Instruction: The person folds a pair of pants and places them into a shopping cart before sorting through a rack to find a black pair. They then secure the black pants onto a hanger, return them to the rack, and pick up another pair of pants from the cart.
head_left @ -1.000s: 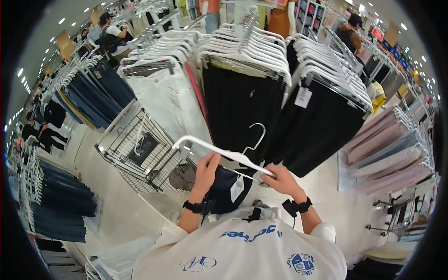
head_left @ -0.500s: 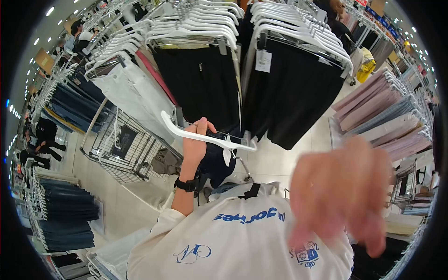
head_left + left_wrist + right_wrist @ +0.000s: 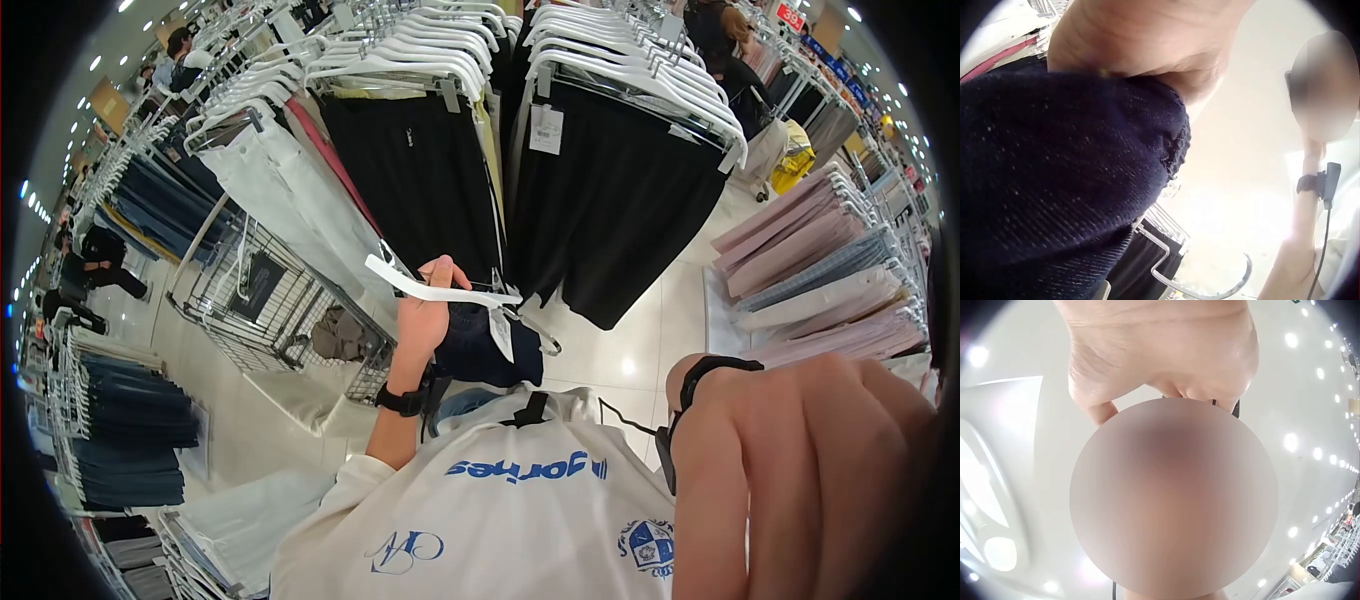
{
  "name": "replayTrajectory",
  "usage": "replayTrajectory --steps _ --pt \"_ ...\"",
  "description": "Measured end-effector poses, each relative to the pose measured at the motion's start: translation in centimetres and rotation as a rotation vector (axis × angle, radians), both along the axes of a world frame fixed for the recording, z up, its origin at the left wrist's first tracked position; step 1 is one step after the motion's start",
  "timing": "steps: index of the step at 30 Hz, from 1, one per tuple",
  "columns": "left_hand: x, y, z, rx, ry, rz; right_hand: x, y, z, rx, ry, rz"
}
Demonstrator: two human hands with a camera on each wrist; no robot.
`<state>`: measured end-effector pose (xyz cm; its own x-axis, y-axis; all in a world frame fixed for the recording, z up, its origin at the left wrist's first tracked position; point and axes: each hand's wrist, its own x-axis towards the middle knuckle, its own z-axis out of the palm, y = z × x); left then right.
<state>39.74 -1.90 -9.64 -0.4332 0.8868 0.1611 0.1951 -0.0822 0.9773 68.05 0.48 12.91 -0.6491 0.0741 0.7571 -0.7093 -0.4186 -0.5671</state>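
My left hand (image 3: 425,322) grips a white hanger (image 3: 440,293) near its middle, in front of my chest. From it hangs dark navy clothing (image 3: 480,352) with a white tag (image 3: 502,335). In the left wrist view the navy cloth (image 3: 1066,169) bulges below the palm, and the hanger's metal hook (image 3: 1210,294) shows at the bottom. My right hand (image 3: 800,470) is raised very close to the head camera, its fingertips cut off. The right wrist view has that hand (image 3: 1160,350) at the top of my head, thumb and fingers bent down; what they hold I cannot tell.
Ahead stands a rack of white hangers (image 3: 400,65) with black trousers (image 3: 620,200) and white trousers (image 3: 290,180). A wire cart (image 3: 250,325) with a crumpled brown item stands at left. Racks of jeans (image 3: 135,430) and pink garments (image 3: 780,230) flank me. Other people stand further off.
My right hand has let go of the hanger and risen past my chest to my head. The left hand keeps the hanger, now lower and turned, its hook pointing down.
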Motion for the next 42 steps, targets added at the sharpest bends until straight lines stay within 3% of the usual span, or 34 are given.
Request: replayTrajectory --steps 3,12,20,21,22,23,24,26,29,31,32,35,40,42 --pt "0.7 0.1 0.0 0.015 0.003 -0.008 3.5 0.1 0.1 -0.019 -0.004 0.048" --pt "3.2 1.0 1.5 -0.05 -0.006 0.019 2.0 -1.3 0.8 -0.054 -0.024 0.094" --pt "4.1 1.5 3.0 0.054 0.078 -0.058 -1.2 -7.1 -2.5 -0.694 0.133 -0.594" --pt "4.3 2.0 1.2 -0.007 -0.173 -0.045 -2.5 -3.1 -4.2 -0.202 0.123 -0.663" --pt "4.7 1.8 1.9 0.069 0.001 -0.029 -3.8 1.6 -5.5 0.296 0.114 -0.704" --pt "4.9 1.6 3.1 0.146 0.177 -0.013 -3.2 2.7 -5.5 0.642 -0.038 -0.965" --pt "4.7 1.7 4.1 0.101 0.004 -0.182 -3.8 2.6 -6.9 0.729 -0.171 -1.192" --pt "5.0 2.0 4.0 0.119 0.045 -0.171 -5.5 2.5 -9.1 0.841 -0.38 -1.408" --pt "6.4 1.7 5.1 0.111 0.062 -0.147 -7.0 2.4 -12.2 0.746 -0.568 -1.376" --pt "6.3 2.0 3.8 0.35 -0.075 -0.278 -7.7 2.7 -13.7 0.728 -0.556 -1.453" --pt "5.8 1.7 3.6 0.152 -0.049 -0.255 -8.0 2.8 -14.2 0.708 -0.551 -1.528" --pt "6.1 1.4 4.1 0.159 0.101 -0.29 -8.4 3.1 -14.8 0.671 -0.565 -1.586" --pt "5.7 2.0 3.0 0.081 0.105 -0.304 -8.8 3.8 -16.1 0.58 -0.576 -1.543" --pt "4.7 2.5 2.1 0.005 0.133 -0.317 -8.6 3.9 -16.8 0.403 -0.656 -1.464"
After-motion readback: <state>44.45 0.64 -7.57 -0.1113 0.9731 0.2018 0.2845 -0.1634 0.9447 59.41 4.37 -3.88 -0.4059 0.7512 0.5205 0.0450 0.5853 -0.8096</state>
